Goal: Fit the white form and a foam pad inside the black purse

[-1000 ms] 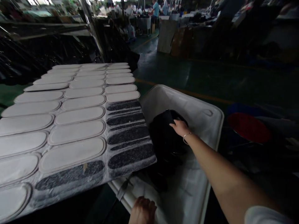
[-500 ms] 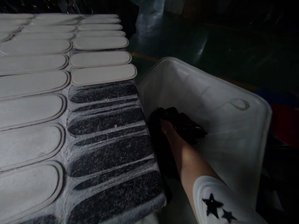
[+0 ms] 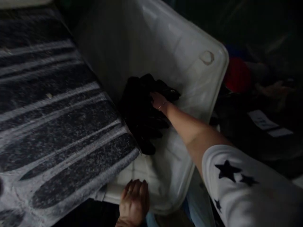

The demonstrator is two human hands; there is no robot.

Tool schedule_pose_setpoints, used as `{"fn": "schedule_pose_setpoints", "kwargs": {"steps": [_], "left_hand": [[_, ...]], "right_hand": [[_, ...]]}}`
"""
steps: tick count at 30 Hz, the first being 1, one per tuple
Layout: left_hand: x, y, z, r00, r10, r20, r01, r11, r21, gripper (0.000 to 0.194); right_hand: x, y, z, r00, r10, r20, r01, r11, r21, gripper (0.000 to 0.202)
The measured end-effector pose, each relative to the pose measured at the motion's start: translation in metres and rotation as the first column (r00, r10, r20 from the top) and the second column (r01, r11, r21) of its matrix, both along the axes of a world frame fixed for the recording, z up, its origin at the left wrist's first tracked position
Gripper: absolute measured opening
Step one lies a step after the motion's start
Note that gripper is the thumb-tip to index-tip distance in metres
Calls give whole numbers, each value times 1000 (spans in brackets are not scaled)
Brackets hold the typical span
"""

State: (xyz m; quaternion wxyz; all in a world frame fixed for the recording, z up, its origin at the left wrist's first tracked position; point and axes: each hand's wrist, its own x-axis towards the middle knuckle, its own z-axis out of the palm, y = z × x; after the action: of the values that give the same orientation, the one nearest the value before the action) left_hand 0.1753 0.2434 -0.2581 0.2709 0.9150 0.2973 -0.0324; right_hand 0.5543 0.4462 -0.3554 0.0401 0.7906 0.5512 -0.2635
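Head view shows a heap of dark pieces (image 3: 138, 104) lying inside a white bin (image 3: 189, 66), toward the side next to the counter (image 3: 54, 116). The pieces are near black, with rounded ends fanned outward to the right; individual outlines merge in the low light, and the material cannot be determined. The right arm, in a white sleeve (image 3: 239, 192) printed with dark stars, extends down into the bin. The right hand (image 3: 158, 100), with a thin bracelet (image 3: 162, 106) at the wrist, is at the heap; its fingers are lost in the dark, so whether its grip is closed on a piece cannot be told. The left hand (image 3: 133, 200) is clasped over the bin's near rim, fingers bent inward. The counter's corner overhangs the bin; its top is dark and speckled, crossed by whitish bands, with part of a pale piece (image 3: 23, 3) at the far edge. Beyond the bin, a red object (image 3: 238, 75) and white labels (image 3: 262, 119) show in a dim room.
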Motion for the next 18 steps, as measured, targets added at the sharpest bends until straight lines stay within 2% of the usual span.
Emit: {"fn": "schedule_pose_setpoints", "kwargs": {"steps": [2,5,7,9,10,11,12,13,16,18], "left_hand": [[5,6,4,1000,0,-10,0,999,46,19],[10,10,5,1000,-10,-26,12,994,106,17],[10,9,5,1000,-8,-21,12,989,148,17],[10,8,5,1000,-7,-7,9,983,181,17],[10,8,5,1000,-12,0,12,981,192,18],[10,8,4,1000,-16,6,14,979,202,19],[10,8,3,1000,-24,14,20,979,205,20],[10,8,3,999,-21,28,15,978,206,22],[8,8,7,994,39,105,-53,990,127,30],[3,4,17,974,158,165,-167,985,43,32]], "right_hand": [[22,-40,26,1000,-3,-8,3,999,33,55],[52,-121,80,997,-75,31,70,987,142,53],[64,-188,119,980,-187,70,156,936,315,45],[69,-262,154,950,-289,121,217,885,412,42],[67,-301,168,913,-392,112,291,820,493,42],[64,-340,178,852,-515,97,397,755,522,42],[58,-379,185,775,-625,97,518,715,469,42],[50,-416,190,726,-679,109,583,691,427,41],[14,-519,196,647,-751,130,704,655,275,32],[-15,-575,202,609,-778,152,762,628,161,30]]}}
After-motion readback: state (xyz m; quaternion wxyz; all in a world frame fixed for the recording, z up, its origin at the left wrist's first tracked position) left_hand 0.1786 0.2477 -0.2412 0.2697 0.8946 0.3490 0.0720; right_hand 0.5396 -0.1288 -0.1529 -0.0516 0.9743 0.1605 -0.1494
